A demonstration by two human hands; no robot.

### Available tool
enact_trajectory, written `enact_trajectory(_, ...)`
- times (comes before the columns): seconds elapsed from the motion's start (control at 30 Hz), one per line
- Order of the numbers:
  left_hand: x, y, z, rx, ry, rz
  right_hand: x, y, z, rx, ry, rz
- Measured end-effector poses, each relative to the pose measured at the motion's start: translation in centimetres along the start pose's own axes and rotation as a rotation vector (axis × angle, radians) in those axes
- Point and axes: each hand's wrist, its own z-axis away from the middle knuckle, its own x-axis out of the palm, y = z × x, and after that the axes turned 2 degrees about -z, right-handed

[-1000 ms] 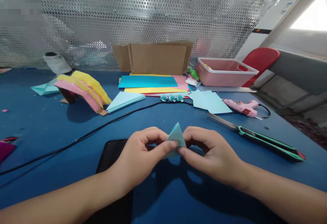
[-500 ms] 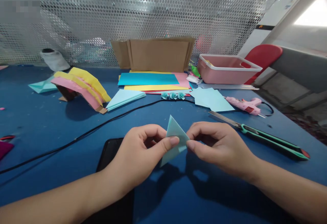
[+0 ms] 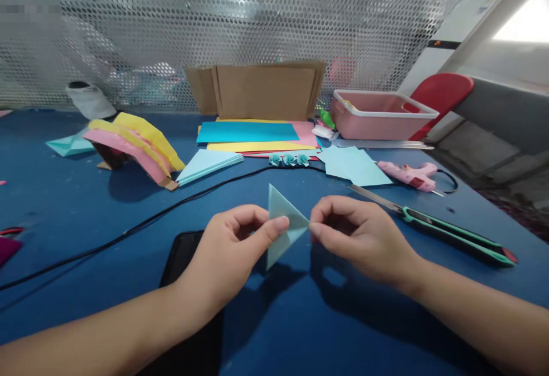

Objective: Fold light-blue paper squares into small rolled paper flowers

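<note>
A small light-blue folded paper triangle (image 3: 281, 224) is held upright just above the blue table (image 3: 77, 216). My left hand (image 3: 231, 253) pinches its left side between thumb and fingers. My right hand (image 3: 360, 238) pinches the triangle's right tip with thumb and forefinger, the other fingers curled. A black phone (image 3: 182, 253) lies under my left wrist.
Green-handled scissors (image 3: 446, 233) and a pink glue gun (image 3: 407, 174) lie to the right. Farther back are light-blue paper sheets (image 3: 354, 165), three small paper roses (image 3: 289, 160), stacked coloured paper (image 3: 249, 135), cardboard (image 3: 266, 90), a pink tub (image 3: 381, 115), a pink-yellow paper arch (image 3: 137, 147) and a black cable (image 3: 128, 230).
Both hands have lifted the paper triangle slightly and turned it, so it now stands taller and my right hand holds only its right tip.
</note>
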Motion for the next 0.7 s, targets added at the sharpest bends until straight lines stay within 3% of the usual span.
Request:
enact_trajectory(0.1,-0.2,0.0,-0.3,-0.031,0.046,0.11,-0.5,0.0,-0.1,0.022,0.104,-0.036)
enact_trajectory(0.2,-0.2,0.1,-0.5,-0.027,0.01,0.187,-0.4,0.0,0.0,0.025,0.039,-0.102)
enact_trajectory(0.3,0.1,0.0,-0.4,0.013,-0.108,0.175,0.2,-0.2,0.4,-0.008,-0.105,-0.066)
enact_trajectory(0.43,0.4,-0.2,0.0,0.014,-0.31,0.053,0.7,-0.4,0.8,-0.048,-0.042,-0.004)
enact_trajectory(0.53,0.3,-0.3,0.2,-0.03,-0.383,-0.025,0.5,-0.4,0.8,-0.036,-0.042,-0.012)
enact_trajectory(0.6,0.3,-0.2,0.3,-0.047,-0.383,-0.061,0.5,-0.3,0.7,-0.035,-0.049,0.016)
enact_trajectory(0.7,0.1,0.1,0.3,0.033,-0.3,-0.175,0.6,-0.3,0.8,-0.043,-0.039,0.051)
